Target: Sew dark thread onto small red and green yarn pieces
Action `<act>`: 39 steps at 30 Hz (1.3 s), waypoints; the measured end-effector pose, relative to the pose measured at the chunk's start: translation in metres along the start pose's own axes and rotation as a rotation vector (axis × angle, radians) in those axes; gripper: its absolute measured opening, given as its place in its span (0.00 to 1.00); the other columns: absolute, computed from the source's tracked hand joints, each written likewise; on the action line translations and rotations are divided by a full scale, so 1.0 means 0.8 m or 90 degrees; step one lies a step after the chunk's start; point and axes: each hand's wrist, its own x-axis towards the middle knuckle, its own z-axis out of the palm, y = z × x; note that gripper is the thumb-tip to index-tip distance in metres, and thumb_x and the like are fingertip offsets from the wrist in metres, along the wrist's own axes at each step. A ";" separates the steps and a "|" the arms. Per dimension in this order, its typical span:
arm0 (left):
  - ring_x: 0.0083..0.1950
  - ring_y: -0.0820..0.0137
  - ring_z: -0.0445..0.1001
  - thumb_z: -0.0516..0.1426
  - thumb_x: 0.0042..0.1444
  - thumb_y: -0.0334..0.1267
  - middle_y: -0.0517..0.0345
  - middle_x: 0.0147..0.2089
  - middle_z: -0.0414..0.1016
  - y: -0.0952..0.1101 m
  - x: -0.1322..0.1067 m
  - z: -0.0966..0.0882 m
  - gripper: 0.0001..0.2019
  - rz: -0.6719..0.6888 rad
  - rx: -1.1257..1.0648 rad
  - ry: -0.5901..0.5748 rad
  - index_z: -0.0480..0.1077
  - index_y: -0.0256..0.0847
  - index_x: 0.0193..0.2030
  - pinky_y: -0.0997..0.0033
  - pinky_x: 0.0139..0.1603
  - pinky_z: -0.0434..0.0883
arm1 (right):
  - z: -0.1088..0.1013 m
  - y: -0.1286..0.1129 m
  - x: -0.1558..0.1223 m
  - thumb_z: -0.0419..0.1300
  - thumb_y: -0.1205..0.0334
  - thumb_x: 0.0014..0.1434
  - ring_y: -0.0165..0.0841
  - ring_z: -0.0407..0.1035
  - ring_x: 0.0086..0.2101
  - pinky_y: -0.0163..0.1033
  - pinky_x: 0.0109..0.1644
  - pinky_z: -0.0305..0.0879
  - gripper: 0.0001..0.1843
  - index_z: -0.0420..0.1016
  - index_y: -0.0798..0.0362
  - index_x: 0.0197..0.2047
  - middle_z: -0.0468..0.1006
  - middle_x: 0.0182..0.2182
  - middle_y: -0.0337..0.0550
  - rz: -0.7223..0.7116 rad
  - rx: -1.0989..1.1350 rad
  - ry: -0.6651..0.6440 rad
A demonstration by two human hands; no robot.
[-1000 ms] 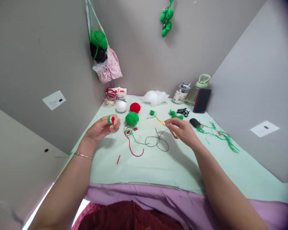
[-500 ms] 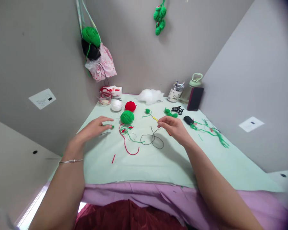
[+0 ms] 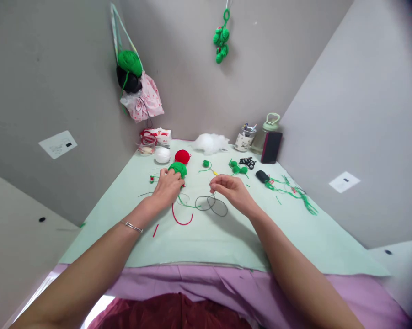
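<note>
My left hand (image 3: 169, 186) reaches palm down over small crocheted pieces, its bent fingers apart at the near side of a green yarn ball (image 3: 178, 168). The fingertips are partly hidden, and I make out nothing held. A bit of a red and green piece (image 3: 183, 185) peeks out beside them. My right hand (image 3: 229, 188) is pinched shut on a thin dark grey cord (image 3: 206, 209), which loops on the table below it. Just beyond those fingers lies a yellow-tipped tool (image 3: 215, 173), mostly hidden. Left of my left hand sits another small red and green piece (image 3: 152, 179).
A red yarn ball (image 3: 182, 156), white yarn ball (image 3: 163, 155) and white stuffing (image 3: 211, 143) lie at the back. Rightward are green crocheted balls (image 3: 238, 168), a black hair claw (image 3: 247, 162), loose green yarn (image 3: 302, 198), a phone (image 3: 271, 148) and a bottle (image 3: 259, 139).
My left hand has moved right, from beside a small green piece to over the pieces by the green ball. My right hand has shifted slightly left. The view has tilted a little.
</note>
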 end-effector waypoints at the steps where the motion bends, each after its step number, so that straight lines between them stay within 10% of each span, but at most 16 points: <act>1: 0.44 0.56 0.62 0.54 0.55 0.27 0.47 0.33 0.72 0.000 0.000 0.000 0.12 0.000 0.003 -0.002 0.77 0.42 0.29 0.47 0.53 0.51 | 0.001 -0.001 -0.001 0.62 0.53 0.58 0.31 0.70 0.31 0.37 0.37 0.63 0.13 0.75 0.55 0.37 0.77 0.28 0.40 -0.004 0.003 -0.003; 5: 0.46 0.57 0.65 0.59 0.56 0.37 0.50 0.37 0.76 0.013 0.007 -0.019 0.06 -0.076 -0.158 0.066 0.79 0.44 0.33 0.48 0.57 0.54 | 0.000 -0.007 -0.003 0.63 0.52 0.57 0.31 0.70 0.32 0.38 0.39 0.65 0.12 0.75 0.54 0.37 0.77 0.29 0.40 -0.019 0.024 0.033; 11: 0.41 0.70 0.73 0.62 0.55 0.42 0.54 0.41 0.76 0.065 0.025 -0.065 0.10 -0.292 -1.015 0.076 0.77 0.40 0.41 0.67 0.47 0.70 | -0.003 -0.042 -0.002 0.66 0.52 0.55 0.30 0.68 0.32 0.38 0.39 0.68 0.12 0.77 0.52 0.35 0.77 0.33 0.42 -0.067 0.101 0.134; 14: 0.34 0.77 0.72 0.64 0.54 0.36 0.59 0.37 0.73 0.078 0.024 -0.062 0.07 -0.322 -1.176 0.054 0.75 0.39 0.39 0.75 0.42 0.72 | 0.009 -0.053 -0.003 0.66 0.54 0.55 0.28 0.64 0.26 0.35 0.32 0.64 0.10 0.78 0.53 0.34 0.73 0.25 0.38 -0.074 0.116 0.128; 39: 0.39 0.75 0.71 0.67 0.50 0.38 0.61 0.38 0.73 0.080 -0.003 -0.045 0.09 -0.296 -1.025 0.045 0.75 0.40 0.37 0.68 0.48 0.70 | 0.036 -0.038 -0.026 0.58 0.66 0.60 0.25 0.57 0.24 0.34 0.29 0.55 0.06 0.76 0.54 0.32 0.66 0.24 0.36 -0.168 -0.229 0.144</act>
